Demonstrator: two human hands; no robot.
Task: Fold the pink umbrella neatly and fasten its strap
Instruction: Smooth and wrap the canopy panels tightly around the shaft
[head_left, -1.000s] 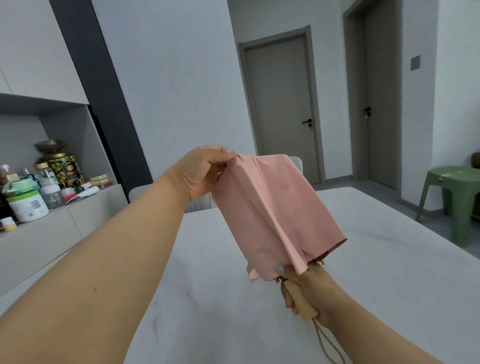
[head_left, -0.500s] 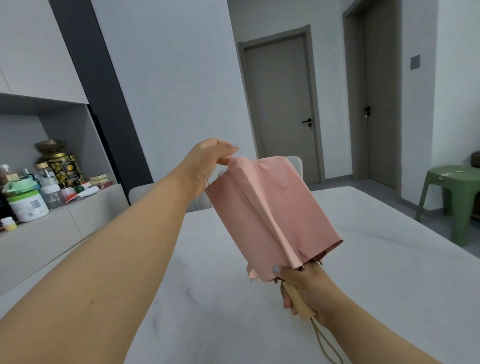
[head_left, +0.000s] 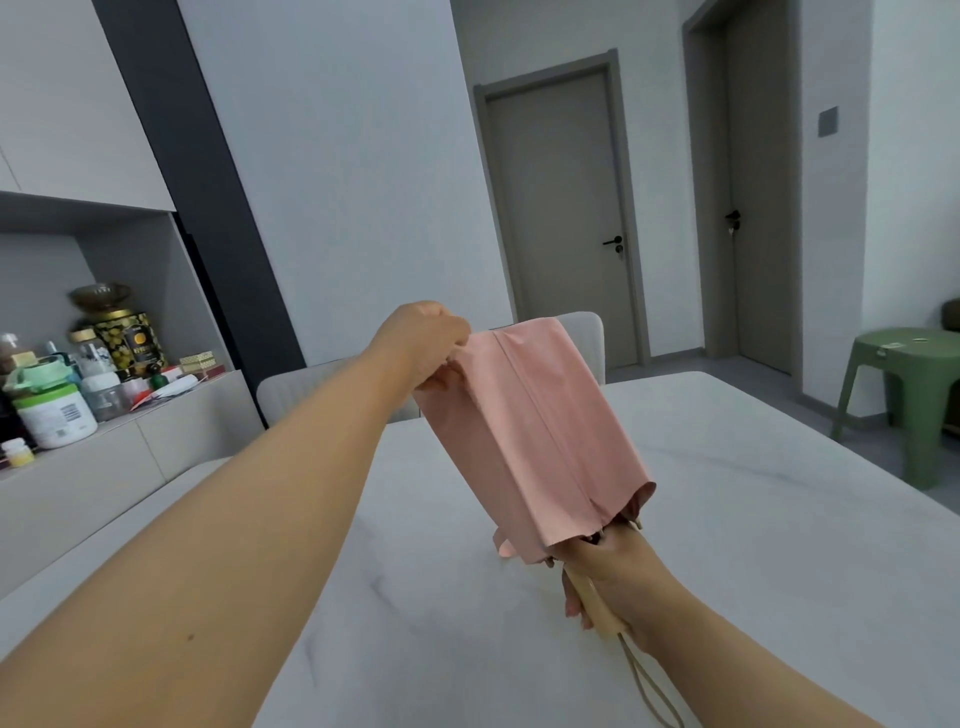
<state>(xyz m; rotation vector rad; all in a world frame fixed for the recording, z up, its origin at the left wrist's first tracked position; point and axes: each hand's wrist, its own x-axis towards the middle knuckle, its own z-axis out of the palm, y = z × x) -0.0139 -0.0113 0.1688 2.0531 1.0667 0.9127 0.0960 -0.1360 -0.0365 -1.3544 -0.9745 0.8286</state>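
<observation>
A white marble-patterned table (head_left: 727, 545) fills the foreground, with a pale upholstered chair (head_left: 584, 338) at its far edge. At the left, a grey sideboard (head_left: 104, 467) carries a white tub with a green lid (head_left: 54, 415), a small yellow jar (head_left: 18, 452) and a black-and-gold tin (head_left: 130, 340). A green plastic stool (head_left: 904, 395) stands on the floor at the right. Two grey doors (head_left: 561, 218) are closed behind.

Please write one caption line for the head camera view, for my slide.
Left hand pinches the pink umbrella canopy top; right hand grips its handle above a white table.
</observation>
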